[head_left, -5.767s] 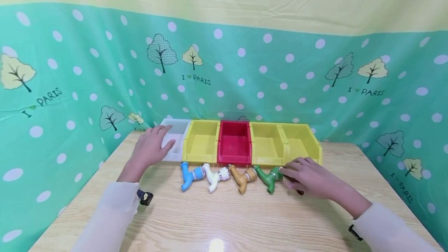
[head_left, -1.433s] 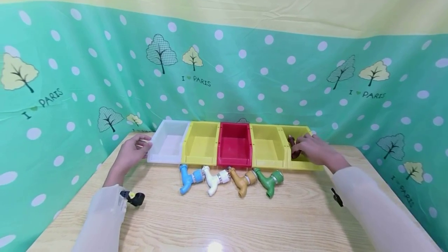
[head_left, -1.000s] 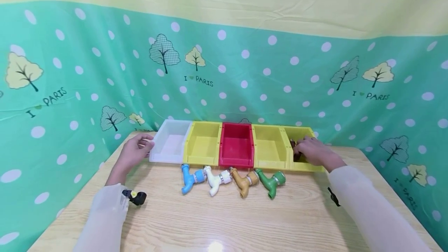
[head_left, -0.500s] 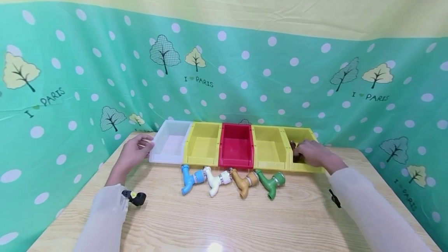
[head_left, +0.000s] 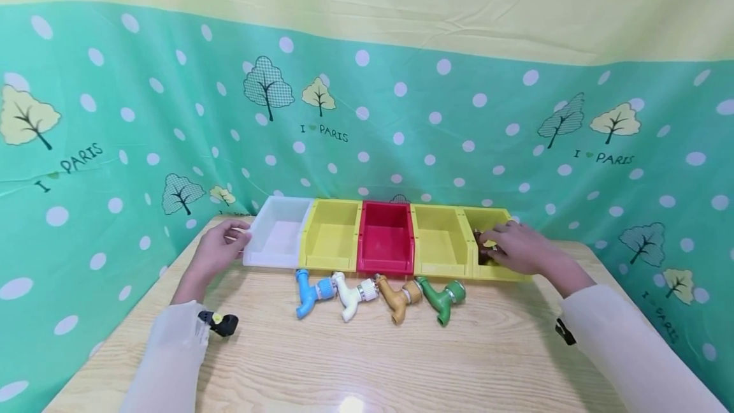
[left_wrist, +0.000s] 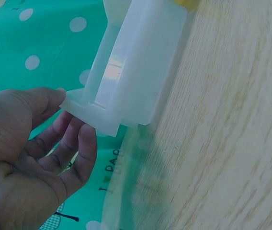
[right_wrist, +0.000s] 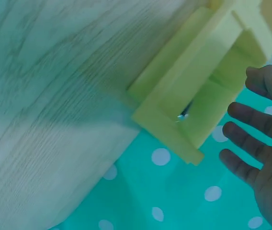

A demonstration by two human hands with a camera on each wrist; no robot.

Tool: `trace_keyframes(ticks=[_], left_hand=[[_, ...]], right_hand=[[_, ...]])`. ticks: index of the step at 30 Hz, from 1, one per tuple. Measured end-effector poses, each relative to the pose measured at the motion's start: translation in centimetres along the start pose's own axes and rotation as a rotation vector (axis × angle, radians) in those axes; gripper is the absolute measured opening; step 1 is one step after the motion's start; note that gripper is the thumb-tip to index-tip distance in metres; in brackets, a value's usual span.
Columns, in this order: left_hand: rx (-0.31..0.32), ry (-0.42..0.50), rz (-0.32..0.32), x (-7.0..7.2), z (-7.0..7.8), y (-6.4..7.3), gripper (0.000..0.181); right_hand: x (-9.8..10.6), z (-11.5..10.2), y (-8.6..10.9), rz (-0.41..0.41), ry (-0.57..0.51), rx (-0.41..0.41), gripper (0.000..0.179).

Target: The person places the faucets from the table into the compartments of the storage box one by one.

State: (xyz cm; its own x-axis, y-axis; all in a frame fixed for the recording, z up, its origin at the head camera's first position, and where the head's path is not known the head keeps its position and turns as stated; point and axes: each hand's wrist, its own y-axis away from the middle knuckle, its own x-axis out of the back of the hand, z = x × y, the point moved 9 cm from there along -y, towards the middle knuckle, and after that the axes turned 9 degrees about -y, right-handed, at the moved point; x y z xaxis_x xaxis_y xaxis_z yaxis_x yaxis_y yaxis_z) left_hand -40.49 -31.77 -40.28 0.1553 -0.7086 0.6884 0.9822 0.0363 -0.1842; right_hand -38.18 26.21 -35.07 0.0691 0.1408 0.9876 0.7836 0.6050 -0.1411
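Observation:
My left hand [head_left: 218,250] is at the outer edge of the white bin [head_left: 278,234], thumb on its rim and fingers curled against its side, pinching it. The left wrist view shows this grip on the translucent bin [left_wrist: 145,62] up close. My right hand [head_left: 522,248] is over the rightmost yellow bin [head_left: 504,273], and in the right wrist view its fingers [right_wrist: 246,139] are spread and hold nothing. Beneath it a dark brown tap [head_left: 480,252] lies inside the bin, partly hidden by the hand; the right wrist view shows only a small dark and shiny bit.
Along the front of the bin row lie a blue tap [head_left: 309,293], a white tap [head_left: 351,296], an ochre tap [head_left: 395,298] and a green tap [head_left: 440,300]. A red bin [head_left: 385,266] stands mid-row between yellow ones. A printed cloth [head_left: 367,94] hangs behind the table [head_left: 367,362].
The dark brown tap went from the table beside the green tap into the rightmost yellow bin, and my right hand has let go. My left hand shifted left to the white bin's edge.

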Motion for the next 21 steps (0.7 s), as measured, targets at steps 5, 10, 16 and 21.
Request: trace_keyframes(ticks=[5, 10, 16, 21], left_hand=[[-0.011, 0.011, -0.003, 0.1, 0.0, 0.0, 0.038], [-0.008, 0.009, 0.007, 0.1, -0.1, 0.0, 0.037], [-0.007, 0.014, 0.007, 0.1, -0.1, -0.1, 0.037], [-0.007, 0.013, 0.009, 0.0, -0.1, 0.0, 0.038]], right_hand=[[0.6, -1.6, 0.6, 0.034, 0.037, 0.012, 0.017], [0.5, -3.3, 0.9, 0.063, 0.075, 0.032, 0.014], [-0.1, -5.9, 1.3, 0.064, 0.098, 0.098, 0.027], [-1.0, -8.1, 1.6, 0.055, 0.125, 0.148, 0.032]])
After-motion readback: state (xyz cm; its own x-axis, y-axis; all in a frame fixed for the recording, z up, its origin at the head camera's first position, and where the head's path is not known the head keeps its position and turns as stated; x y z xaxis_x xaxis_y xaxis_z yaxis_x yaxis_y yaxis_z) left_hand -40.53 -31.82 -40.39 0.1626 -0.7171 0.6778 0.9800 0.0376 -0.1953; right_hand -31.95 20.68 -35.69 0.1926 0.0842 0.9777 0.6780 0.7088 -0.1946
